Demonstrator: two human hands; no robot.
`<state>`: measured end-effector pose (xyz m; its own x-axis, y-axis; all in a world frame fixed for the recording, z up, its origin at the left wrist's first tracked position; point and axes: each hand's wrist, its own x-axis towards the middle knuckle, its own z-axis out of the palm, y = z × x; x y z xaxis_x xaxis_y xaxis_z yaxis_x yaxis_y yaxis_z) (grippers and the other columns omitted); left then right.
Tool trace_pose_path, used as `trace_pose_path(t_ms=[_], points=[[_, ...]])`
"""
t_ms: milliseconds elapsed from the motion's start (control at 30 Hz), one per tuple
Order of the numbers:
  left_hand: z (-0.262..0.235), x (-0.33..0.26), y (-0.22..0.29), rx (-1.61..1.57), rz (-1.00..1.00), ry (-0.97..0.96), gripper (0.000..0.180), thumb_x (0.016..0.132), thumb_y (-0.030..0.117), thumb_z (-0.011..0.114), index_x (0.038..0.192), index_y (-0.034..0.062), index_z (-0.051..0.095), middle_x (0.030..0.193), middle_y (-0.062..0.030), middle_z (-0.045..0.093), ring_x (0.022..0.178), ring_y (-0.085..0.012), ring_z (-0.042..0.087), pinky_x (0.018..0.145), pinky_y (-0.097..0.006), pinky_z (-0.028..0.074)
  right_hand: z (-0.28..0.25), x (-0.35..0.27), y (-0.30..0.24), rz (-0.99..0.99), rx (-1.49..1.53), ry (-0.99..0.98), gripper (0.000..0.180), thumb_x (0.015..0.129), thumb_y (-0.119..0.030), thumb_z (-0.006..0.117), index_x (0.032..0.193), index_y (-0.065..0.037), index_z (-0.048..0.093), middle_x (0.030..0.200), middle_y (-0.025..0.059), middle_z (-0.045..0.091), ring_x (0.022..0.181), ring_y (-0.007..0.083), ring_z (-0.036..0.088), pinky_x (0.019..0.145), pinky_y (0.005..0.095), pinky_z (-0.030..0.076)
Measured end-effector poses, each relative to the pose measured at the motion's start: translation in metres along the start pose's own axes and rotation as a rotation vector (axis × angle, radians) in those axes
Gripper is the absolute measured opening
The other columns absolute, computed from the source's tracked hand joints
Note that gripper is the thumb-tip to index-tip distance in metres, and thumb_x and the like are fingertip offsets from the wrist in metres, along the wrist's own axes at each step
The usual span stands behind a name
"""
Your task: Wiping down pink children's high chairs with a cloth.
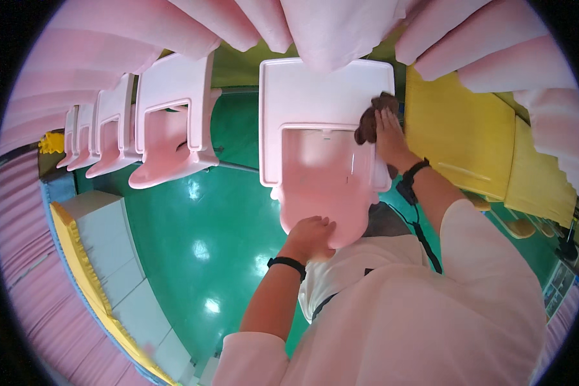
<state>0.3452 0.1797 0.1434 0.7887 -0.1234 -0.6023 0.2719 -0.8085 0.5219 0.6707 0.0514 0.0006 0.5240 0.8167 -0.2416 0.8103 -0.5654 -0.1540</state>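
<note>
A pink high chair with a pale pink tray stands in front of me. My left hand is closed over the upper edge of its backrest, on the near side. At the tray's right edge, my right hand presses a crumpled dark brown cloth against the side. Part of the cloth is hidden under the palm, and a bit of it shows below the hand.
More pink high chairs stand in a row to the left. Yellow tables are on the right, with wooden stools below. Pink curtains hang along the far side. White cabinets line the left of the green floor.
</note>
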Motion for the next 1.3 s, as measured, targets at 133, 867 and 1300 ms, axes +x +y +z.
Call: trace_pose_path(t_ms=[133,867,1300], points=[[0.005,0.0,-0.004,0.004,0.031,0.058,0.063,0.07,0.036,0.078,0.125,0.0068,0.068,0.122,-0.0139,0.073,0.118,-0.0343,0.068,0.107,-0.042,0.054,0.005,0.048,0.012,0.109,-0.072,0.042,0.074,0.095,-0.014,0.053,0.159,0.014,0.027,0.165,0.0361,0.03,0.157,0.0471,0.025,0.132,0.0536,0.017],[-0.003,-0.003,0.001,-0.01,0.023,0.046,0.038,0.074,0.029,0.074,0.105,0.0059,0.072,0.109,-0.0133,0.073,0.107,-0.0304,0.07,0.096,-0.042,0.055,0.014,0.204,0.024,0.564,0.059,0.497,0.052,0.089,-0.033,0.067,0.134,-0.008,0.064,0.138,0.022,0.058,0.127,0.0455,0.056,0.106,0.0581,0.047],[-0.009,0.001,0.002,-0.037,0.034,-0.069,0.056,0.072,0.039,0.077,0.114,0.0024,0.069,0.116,-0.0155,0.069,0.112,-0.0324,0.067,0.1,-0.043,0.053,0.018,0.277,-0.18,-0.238,0.506,0.486,0.055,0.084,-0.015,0.07,0.138,-0.003,0.061,0.138,0.0177,0.06,0.13,0.0426,0.054,0.111,0.0514,0.046]])
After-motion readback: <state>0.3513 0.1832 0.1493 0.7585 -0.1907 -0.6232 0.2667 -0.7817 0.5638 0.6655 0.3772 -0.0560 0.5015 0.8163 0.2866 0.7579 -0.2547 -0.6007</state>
